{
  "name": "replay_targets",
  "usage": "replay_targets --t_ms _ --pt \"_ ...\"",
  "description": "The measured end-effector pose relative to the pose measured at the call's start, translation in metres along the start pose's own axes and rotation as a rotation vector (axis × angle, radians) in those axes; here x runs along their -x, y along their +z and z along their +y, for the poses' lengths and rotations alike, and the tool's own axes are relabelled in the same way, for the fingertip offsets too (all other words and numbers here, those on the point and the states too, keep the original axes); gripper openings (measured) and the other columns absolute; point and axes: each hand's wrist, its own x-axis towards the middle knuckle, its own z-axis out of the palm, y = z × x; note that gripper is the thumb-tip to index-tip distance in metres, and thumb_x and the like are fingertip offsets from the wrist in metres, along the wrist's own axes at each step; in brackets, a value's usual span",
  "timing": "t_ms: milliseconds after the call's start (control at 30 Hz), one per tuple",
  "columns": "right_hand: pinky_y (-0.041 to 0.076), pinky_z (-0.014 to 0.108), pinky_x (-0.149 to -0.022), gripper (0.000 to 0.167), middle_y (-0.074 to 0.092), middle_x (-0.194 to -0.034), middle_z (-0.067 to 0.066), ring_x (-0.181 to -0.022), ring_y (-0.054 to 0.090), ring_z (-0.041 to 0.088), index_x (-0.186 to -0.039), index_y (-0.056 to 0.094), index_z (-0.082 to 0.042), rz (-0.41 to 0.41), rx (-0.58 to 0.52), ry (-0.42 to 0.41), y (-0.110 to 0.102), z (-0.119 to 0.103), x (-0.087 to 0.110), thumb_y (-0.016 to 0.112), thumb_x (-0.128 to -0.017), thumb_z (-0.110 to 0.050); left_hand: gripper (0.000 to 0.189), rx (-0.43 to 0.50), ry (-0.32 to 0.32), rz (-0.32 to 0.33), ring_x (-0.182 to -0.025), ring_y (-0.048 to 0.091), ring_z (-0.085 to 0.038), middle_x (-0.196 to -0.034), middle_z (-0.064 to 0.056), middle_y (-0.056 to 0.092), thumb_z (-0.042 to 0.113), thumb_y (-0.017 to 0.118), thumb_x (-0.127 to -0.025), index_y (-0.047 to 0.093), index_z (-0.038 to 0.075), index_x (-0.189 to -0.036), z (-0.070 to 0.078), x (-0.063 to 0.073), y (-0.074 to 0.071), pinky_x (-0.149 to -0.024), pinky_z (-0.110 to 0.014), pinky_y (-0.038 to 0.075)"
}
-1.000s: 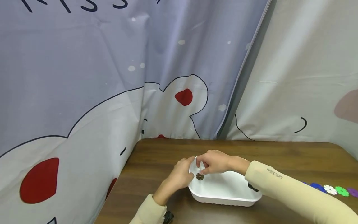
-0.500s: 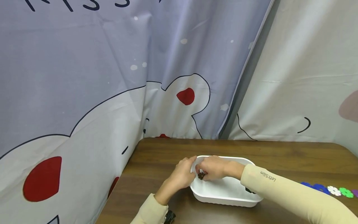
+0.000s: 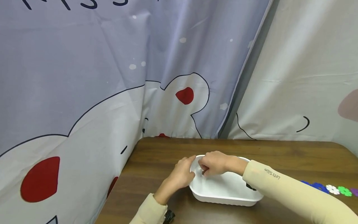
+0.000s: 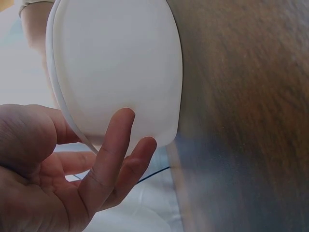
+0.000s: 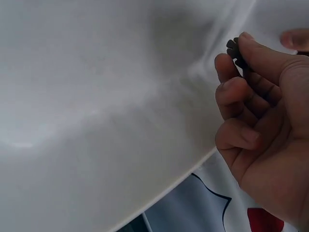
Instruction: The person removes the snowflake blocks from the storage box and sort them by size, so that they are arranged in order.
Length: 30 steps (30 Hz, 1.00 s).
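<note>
A white plastic tray (image 3: 226, 189) with a raised rim stands on the table. My left hand (image 3: 181, 174) grips its left end; in the left wrist view the fingers (image 4: 108, 154) lie against the outer wall, and the thumb is at the rim. Inside the tray's left part, my right hand (image 3: 216, 163) pinches a dark brown notched snowflake disc (image 5: 233, 50) between thumb and index finger. The other fingers are curled toward the palm. From the head, most of the disc is hidden behind the hand.
On the wooden table (image 3: 167, 149), a row of flower-shaped discs lies at the right: blue (image 3: 320, 187), white (image 3: 332, 189), green (image 3: 345, 191) and purple (image 3: 354, 192). A printed curtain (image 3: 112, 77) hangs along the back and left.
A second ago the brown disc showed in the tray beside the right fingertips. The right hand dipped lower, then rose slightly with the disc pinched. The left hand stays on the tray.
</note>
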Motion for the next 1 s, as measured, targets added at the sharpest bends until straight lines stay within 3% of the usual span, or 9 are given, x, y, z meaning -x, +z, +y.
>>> replay_targets --t_ms 400,633,1000 --pt "0.048 0.026 -0.062 0.017 0.067 -0.078 -0.017 -0.064 0.056 -0.001 -0.095 0.065 -0.023 0.027 -0.116 0.028 -0.03 0.006 0.025 0.08 -0.092 -0.013 0.065 -0.008 0.012 0.008 -0.109 0.065 -0.04 -0.126 -0.029 0.066 -0.008 0.07 -0.083 0.056 -0.008 -0.147 0.0 -0.001 0.001 -0.094 -0.054 0.057" --pt "0.049 0.025 -0.063 0.016 0.073 -0.082 -0.009 -0.066 0.059 -0.001 -0.099 0.066 -0.022 0.033 -0.188 0.028 -0.035 0.015 0.044 0.073 -0.095 -0.008 0.063 0.009 -0.007 -0.005 -0.108 0.065 -0.039 -0.124 -0.029 0.066 -0.008 0.07 -0.085 0.056 -0.008 -0.146 0.002 -0.002 0.001 -0.095 -0.054 0.058" --pt "0.047 0.022 -0.061 0.012 0.068 -0.082 -0.005 -0.067 0.056 0.001 -0.105 0.066 -0.016 0.136 -0.306 0.016 -0.033 0.037 0.08 0.068 -0.1 -0.006 0.065 0.007 0.002 0.001 -0.112 0.065 -0.042 -0.127 -0.031 0.065 -0.009 0.068 -0.083 0.055 -0.008 -0.147 0.0 -0.002 0.002 -0.097 -0.055 0.057"
